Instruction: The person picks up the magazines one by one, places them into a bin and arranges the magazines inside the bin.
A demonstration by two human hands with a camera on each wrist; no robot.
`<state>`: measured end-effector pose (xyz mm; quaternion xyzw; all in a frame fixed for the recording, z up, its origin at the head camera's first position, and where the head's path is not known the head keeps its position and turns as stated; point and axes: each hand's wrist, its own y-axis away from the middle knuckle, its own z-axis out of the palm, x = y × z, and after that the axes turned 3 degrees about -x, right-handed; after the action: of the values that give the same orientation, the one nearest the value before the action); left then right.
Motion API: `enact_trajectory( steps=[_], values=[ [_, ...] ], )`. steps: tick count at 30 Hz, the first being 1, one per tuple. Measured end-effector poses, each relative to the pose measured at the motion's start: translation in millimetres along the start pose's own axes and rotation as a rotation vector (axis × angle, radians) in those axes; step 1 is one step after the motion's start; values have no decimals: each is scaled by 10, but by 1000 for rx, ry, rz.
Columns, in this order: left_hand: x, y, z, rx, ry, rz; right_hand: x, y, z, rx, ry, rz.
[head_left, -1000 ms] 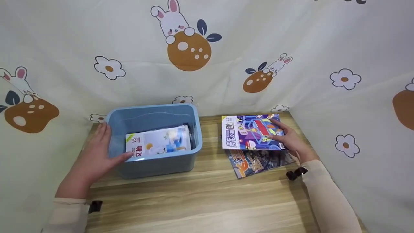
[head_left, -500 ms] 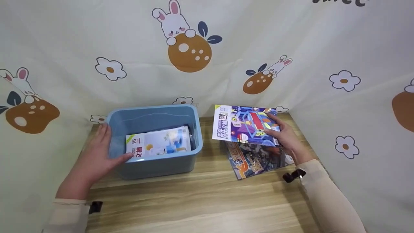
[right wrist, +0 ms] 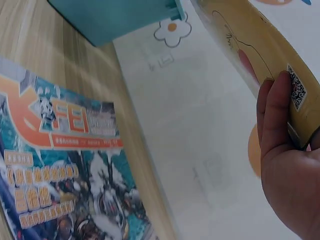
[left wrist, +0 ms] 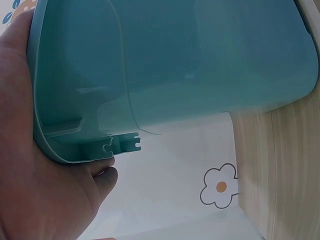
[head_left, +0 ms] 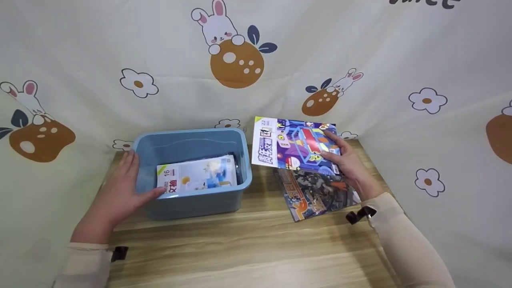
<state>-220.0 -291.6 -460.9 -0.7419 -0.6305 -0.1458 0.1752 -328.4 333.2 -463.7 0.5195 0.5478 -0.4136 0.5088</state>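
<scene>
My left hand (head_left: 116, 192) grips the left end of a blue plastic bin (head_left: 196, 207), thumb along its front rim. In the left wrist view, fingers wrap the rim near the bin's (left wrist: 200, 60) corner. Inside the bin lies a magazine (head_left: 196, 178) with a pale cover. My right hand (head_left: 350, 164) holds a purple-and-white magazine (head_left: 270, 142) by its right edge, raised and tilted beside the bin. Its yellow-brown back (right wrist: 250, 35) shows in the right wrist view, with fingers by a QR code. Below it, a dark comic-style magazine (head_left: 320, 196) lies on the table.
The bin and the lower magazine rest on a wood-grain table (head_left: 240, 252). A pale curtain (head_left: 172, 48) printed with rabbits, oranges and flowers encloses the back and both sides. Dark clips (head_left: 119, 253) sit at both sleeve cuffs.
My right hand has lifted the purple-and-white magazine off the dark one and moved it left toward the bin, uncovering more of the lower cover. The left hand stays on the bin.
</scene>
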Motion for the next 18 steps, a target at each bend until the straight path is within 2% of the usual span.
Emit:
enact_trajectory(
  steps=[6, 18],
  values=[
    [2, 1, 10, -4, -3, -10, -150, -26, 174, -50, -5, -33],
    [4, -11, 5, -10, -6, -17, -345, -71, 587, -97, -43, -40]
  ],
)
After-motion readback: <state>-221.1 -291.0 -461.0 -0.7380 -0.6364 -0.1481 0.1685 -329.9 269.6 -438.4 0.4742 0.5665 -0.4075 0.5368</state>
